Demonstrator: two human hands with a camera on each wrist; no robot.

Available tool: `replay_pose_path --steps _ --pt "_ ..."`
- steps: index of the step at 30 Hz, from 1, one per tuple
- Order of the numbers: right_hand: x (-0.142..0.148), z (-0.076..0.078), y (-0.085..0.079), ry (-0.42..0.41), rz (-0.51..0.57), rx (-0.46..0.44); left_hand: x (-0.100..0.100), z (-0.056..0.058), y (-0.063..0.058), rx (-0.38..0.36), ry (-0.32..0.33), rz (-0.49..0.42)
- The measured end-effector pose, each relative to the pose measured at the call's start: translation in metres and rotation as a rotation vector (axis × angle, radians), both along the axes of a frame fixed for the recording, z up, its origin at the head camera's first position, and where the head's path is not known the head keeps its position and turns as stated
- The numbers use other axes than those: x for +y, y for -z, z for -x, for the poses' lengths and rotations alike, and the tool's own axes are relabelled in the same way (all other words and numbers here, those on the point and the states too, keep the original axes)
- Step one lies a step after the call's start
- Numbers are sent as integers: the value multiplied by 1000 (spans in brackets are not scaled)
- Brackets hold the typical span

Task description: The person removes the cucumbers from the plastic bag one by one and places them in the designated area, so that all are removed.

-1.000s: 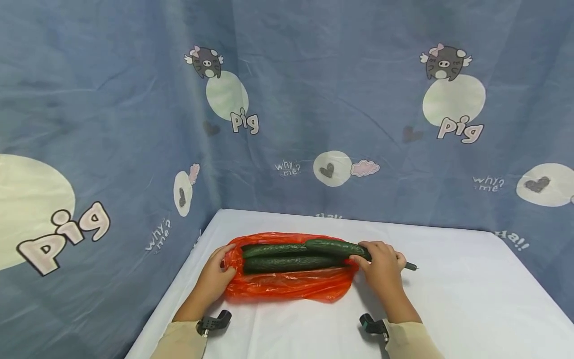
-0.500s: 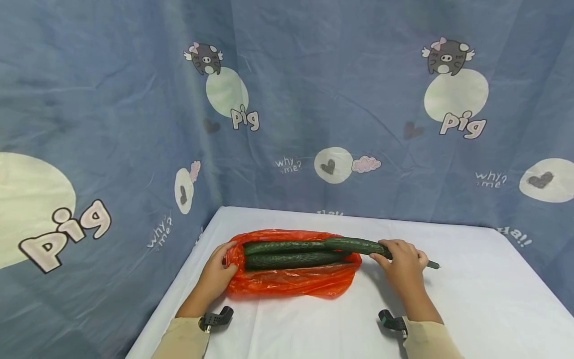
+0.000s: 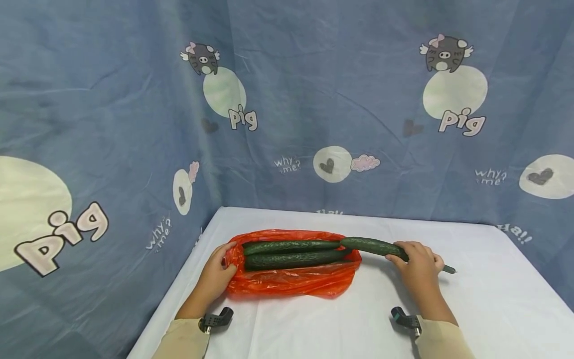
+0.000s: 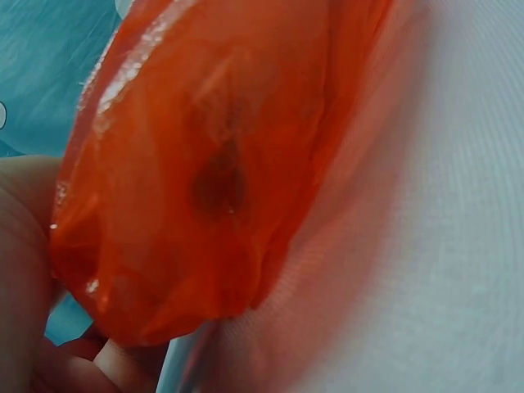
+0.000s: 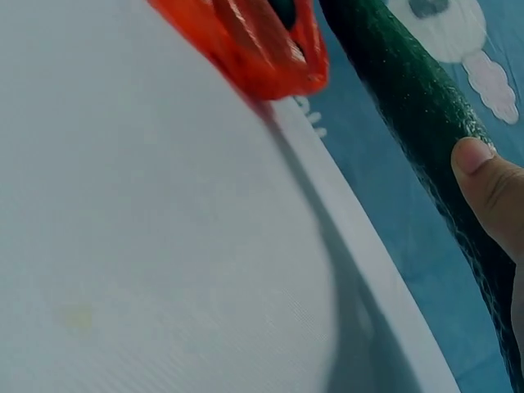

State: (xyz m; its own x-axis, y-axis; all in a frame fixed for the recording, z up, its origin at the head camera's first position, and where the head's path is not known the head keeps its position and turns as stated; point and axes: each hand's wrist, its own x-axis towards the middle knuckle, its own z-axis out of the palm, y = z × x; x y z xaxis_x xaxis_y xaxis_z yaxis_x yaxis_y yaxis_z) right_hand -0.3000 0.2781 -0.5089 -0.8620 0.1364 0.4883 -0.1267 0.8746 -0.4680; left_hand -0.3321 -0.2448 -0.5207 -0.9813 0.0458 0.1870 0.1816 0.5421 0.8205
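Observation:
My right hand [image 3: 419, 264] grips a long green cucumber [image 3: 374, 245] near its stem end, with the thumb [image 5: 483, 168] pressed along its side in the right wrist view. The cucumber's far end overlaps the opening of a red plastic bag [image 3: 291, 284]. Two more cucumbers [image 3: 296, 258] lie side by side in that bag, showing through its open top. At the bag's left end my left hand [image 3: 215, 274] holds the plastic between thumb and fingers. Close up in the left wrist view, the bag's end [image 4: 205, 188] is bunched, with a dark shape inside.
A white-covered table [image 3: 314, 329] lies under the bag. Blue curtains [image 3: 287, 99] printed with pigs and hearts stand behind it and along the left side. A black wrist camera mount [image 3: 405, 319] sits on each forearm.
My right hand has moved to the right, drawing the cucumber most of the way out of the bag. My left hand stays at the bag's left end.

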Motion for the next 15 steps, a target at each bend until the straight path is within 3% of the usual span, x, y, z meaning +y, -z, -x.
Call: replay_pose_path --steps 15 --pt "41 -1 6 22 -18 -47 -1 2 1 -19 -3 1"
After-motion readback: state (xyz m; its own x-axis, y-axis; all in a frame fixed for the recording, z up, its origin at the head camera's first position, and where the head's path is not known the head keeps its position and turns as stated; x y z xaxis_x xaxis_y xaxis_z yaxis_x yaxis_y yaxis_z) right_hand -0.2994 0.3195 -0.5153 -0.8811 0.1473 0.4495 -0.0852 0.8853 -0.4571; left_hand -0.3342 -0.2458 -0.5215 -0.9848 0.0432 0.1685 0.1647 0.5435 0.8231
